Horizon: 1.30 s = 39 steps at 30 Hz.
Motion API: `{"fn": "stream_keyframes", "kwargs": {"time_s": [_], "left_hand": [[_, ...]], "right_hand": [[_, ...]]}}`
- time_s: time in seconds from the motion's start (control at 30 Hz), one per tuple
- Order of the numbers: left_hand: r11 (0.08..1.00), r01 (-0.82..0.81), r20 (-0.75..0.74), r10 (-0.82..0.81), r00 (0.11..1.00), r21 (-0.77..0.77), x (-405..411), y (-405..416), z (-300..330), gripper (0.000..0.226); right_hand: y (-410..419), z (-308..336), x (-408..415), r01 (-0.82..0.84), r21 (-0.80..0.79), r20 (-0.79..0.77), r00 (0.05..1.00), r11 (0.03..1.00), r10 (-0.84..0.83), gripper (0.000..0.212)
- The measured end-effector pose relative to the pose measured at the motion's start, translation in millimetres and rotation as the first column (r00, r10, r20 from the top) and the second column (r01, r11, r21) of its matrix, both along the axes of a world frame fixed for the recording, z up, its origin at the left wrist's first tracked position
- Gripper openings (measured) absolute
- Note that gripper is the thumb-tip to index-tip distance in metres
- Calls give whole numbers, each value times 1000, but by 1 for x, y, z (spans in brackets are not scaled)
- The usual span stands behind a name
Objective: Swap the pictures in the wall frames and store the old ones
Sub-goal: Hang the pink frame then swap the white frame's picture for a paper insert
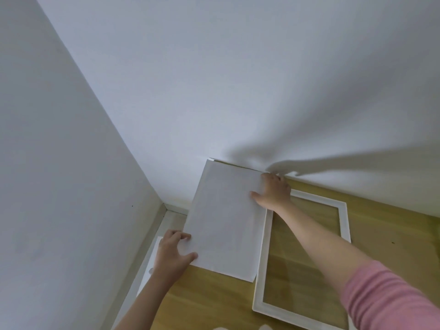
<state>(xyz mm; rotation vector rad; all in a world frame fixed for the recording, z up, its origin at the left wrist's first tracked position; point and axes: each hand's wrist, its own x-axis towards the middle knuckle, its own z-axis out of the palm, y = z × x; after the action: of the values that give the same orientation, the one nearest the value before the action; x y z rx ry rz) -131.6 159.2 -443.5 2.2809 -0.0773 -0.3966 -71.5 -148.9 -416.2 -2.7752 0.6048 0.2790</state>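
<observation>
Nearest the camera, a pink sleeve (390,298) covers the right forearm, which reaches forward across a white picture frame (260,277) lying flat on the wooden floor (381,225). Floorboards show through the frame's opening. At the end of that arm the right hand (273,191) pinches the upper right corner of a white sheet (223,220), thumb on the sheet's face and fingers curled behind its edge. Opposite it, the left hand (172,253) holds the sheet's lower left edge, thumb and fingers spread on the paper, so both grips are taken up by the same sheet. It stands tilted, its top edge against the white wall (214,79) and its right edge overlapping the frame's left rail. Beneath the left hand another white panel (148,270) lies on the floor beside the skirting board (152,236) in the room's corner; what it is cannot be told.
</observation>
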Motion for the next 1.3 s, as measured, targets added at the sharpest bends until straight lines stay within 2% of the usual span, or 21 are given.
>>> {"fn": "stream_keyframes", "kwargs": {"time_s": [0.13,0.3,0.43,0.6,0.77,0.93,1.03,1.13,1.3], "left_hand": [[999,35,25,-36,999,17,1,-1,1,46],[997,68,43,-69,997,30,0,0,3,48],[997,69,73,-72,995,47,-2,-2,4,50],[997,64,138,-71,988,52,-8,1,7,49],[999,17,201,-6,980,-51,-11,8,19,47],[984,6,293,46,955,-177,-6,10,46,46],[967,30,298,48,953,-253,-6,2,59,44],[941,86,259,2,966,-327,-16,-14,66,42],[918,215,196,-156,968,-334,-50,-47,63,39]], "right_hand": [[4,-10,3,-27,-13,24,999,1000,27,67],[7,-10,0,-26,167,157,988,986,0,70],[13,-13,-9,-60,311,344,937,948,-53,51],[17,-6,-13,-40,469,421,888,882,-184,24],[20,16,-13,-5,520,513,801,854,-308,15],[17,50,-18,-2,583,597,680,813,-426,20],[7,69,-30,-1,605,631,611,796,-478,20],[-11,78,-50,28,607,646,564,794,-514,21],[-50,66,-100,163,597,611,542,786,-577,22]]}}
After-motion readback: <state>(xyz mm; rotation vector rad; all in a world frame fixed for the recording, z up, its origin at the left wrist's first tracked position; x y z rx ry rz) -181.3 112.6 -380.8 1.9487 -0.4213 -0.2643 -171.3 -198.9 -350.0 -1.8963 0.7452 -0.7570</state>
